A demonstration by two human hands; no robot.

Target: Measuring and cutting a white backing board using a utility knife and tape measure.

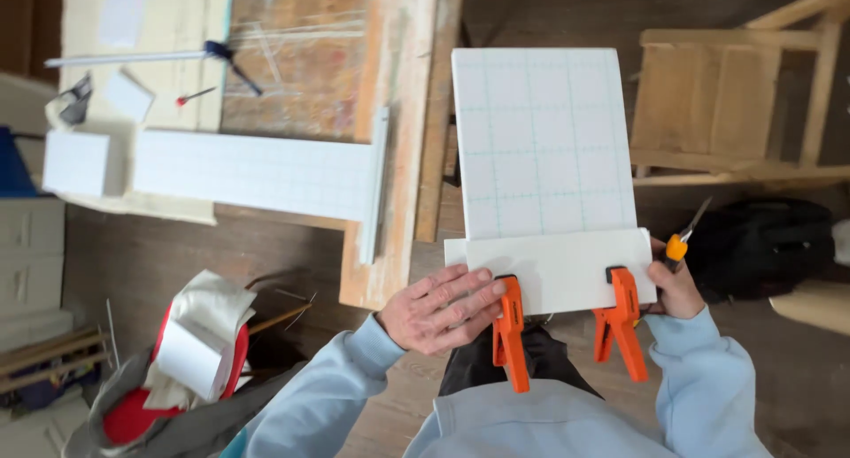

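Left hand (443, 309) curled, gripping orange clamp (511, 332) on foam board (542, 144) — right hand (675, 288) clutching knife (680, 240).

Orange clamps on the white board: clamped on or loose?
Clamped on. Both orange spring clamps grip the white strip at the gridded board's near edge, handles hanging toward the person.

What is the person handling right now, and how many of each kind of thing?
Orange spring clamps: 2, one by the left hand at, one at
White foam boards: 2, a gridded board and a plain strip clamped across it
Utility knife: 1, in the right hand
Total: 5
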